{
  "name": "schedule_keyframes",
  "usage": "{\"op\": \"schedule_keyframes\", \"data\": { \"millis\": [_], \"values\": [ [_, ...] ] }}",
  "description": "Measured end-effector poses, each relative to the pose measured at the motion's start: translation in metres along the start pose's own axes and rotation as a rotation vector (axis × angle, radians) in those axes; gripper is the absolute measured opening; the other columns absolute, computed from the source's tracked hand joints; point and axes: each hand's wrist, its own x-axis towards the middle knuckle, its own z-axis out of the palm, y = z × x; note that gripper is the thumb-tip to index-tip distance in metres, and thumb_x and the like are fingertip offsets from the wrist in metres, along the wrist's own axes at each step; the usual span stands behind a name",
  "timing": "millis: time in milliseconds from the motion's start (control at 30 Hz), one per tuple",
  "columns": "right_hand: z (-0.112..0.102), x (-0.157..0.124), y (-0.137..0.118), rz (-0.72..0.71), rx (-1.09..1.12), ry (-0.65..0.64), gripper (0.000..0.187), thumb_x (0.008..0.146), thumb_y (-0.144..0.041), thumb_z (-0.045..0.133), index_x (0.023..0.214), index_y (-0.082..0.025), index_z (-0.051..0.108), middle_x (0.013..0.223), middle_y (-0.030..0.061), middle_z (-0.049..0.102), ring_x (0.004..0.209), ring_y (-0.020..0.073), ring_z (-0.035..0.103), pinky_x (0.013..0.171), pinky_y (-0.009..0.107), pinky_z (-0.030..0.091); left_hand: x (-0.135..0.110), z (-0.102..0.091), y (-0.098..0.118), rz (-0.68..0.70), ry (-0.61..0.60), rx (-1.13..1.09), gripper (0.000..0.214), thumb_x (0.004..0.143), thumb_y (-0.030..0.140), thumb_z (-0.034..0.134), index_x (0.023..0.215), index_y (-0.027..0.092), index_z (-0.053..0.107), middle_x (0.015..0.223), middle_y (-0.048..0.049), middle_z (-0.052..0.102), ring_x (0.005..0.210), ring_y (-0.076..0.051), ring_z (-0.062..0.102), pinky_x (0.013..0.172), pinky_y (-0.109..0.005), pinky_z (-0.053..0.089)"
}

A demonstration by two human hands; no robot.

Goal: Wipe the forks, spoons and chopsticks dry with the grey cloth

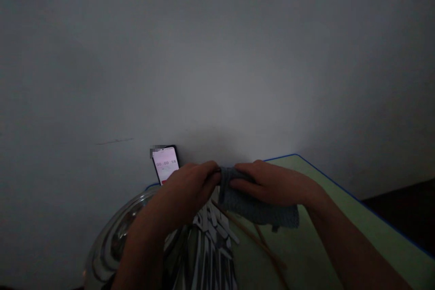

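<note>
My right hand is closed on a grey-blue cloth, its fingers pressed over the folded top while the rest hangs down. At the cloth's left edge, my left hand is closed, with fingers and thumb pinched together. A thin dark piece shows between the left fingers and the cloth; its kind is hidden. Below the hands lies a heap of metal cutlery, its handles side by side. Long thin brown sticks lie crossed to the right of the cutlery, partly under the cloth.
A shiny metal bowl stands at the left, partly behind my left forearm. Against the wall leans a phone with a timer on its screen. The green tabletop has a blue edge and meets the wall at the back.
</note>
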Motion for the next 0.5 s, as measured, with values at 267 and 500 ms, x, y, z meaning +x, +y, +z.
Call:
{"op": "schedule_keyframes", "data": {
  "millis": [267, 500],
  "values": [
    [-0.022, -0.019, 0.008, 0.058, 0.142, -0.118, 0.042, 0.085, -0.049, 0.037, 0.097, -0.016, 0.060, 0.088, 0.0057, 0.064, 0.075, 0.0156, 0.057, 0.062, 0.024, 0.040, -0.013, -0.015, -0.027, -0.034, 0.029, -0.127, 0.030, 0.089, 0.038, 0.037, 0.086, 0.018, 0.059, 0.063, 0.0018, 0.058, 0.055, -0.012, 0.052, 0.052, -0.022, 0.035],
    [-0.028, -0.032, 0.009, 0.098, 0.157, -0.124, 0.035, 0.084, -0.044, 0.042, 0.092, -0.016, 0.061, 0.085, 0.0034, 0.065, 0.073, 0.0146, 0.058, 0.059, 0.023, 0.039, -0.013, -0.008, -0.009, -0.010, -0.054, -0.129, 0.030, 0.090, 0.039, 0.033, 0.086, 0.019, 0.056, 0.073, -0.0003, 0.061, 0.064, -0.014, 0.056, 0.057, -0.025, 0.038]
  ]
}}
